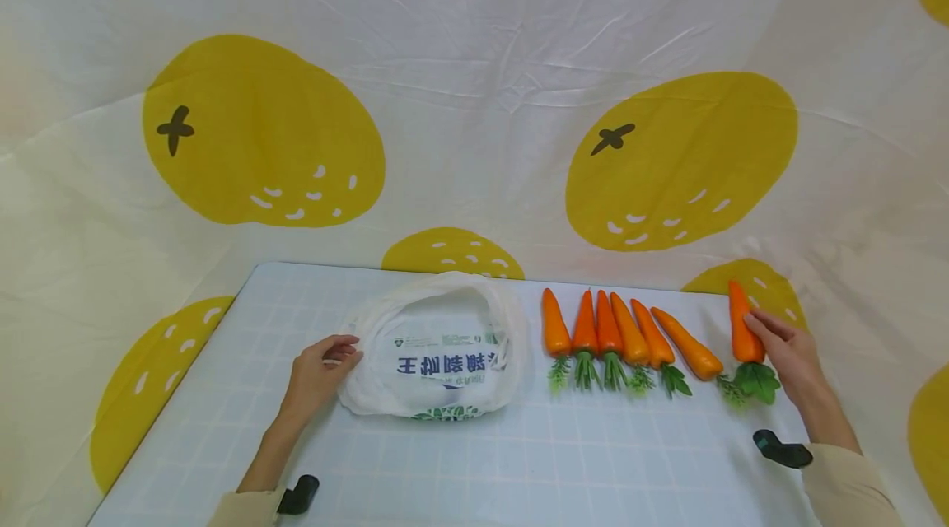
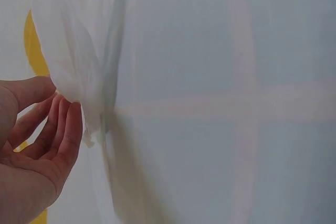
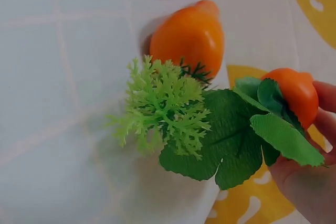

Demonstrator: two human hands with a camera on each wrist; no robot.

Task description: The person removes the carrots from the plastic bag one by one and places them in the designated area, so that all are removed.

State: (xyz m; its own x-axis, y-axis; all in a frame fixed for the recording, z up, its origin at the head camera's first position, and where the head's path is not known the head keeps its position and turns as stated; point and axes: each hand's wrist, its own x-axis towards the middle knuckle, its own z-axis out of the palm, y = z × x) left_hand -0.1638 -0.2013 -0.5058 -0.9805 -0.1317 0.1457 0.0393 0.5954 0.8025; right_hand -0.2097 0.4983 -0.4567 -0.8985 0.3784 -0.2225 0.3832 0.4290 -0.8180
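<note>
A white plastic bag (image 1: 445, 408) with printed lettering lies on the table, its mouth spread wide. My left hand (image 1: 320, 370) is at the bag's left rim; in the left wrist view, thumb and fingertips pinch the thin plastic edge (image 2: 79, 72). On the far right, my right hand (image 1: 793, 354) holds an orange carrot (image 1: 741, 325) with broad green leaves, tip pointing away. Seen from the right wrist, the held carrot (image 3: 299, 95) is between thumb and fingers, its leaves (image 3: 226, 135) hanging out to the left. A carrot with feathery leaves (image 3: 168, 106) lies close by.
Several carrots (image 1: 586, 325) lie in a row between the bag and my right hand, leafy ends toward me; the rightmost one (image 1: 689, 346) is slanted. The pale checked table (image 1: 593, 461) ends at a white curtain (image 1: 474, 140) with large yellow fruit prints.
</note>
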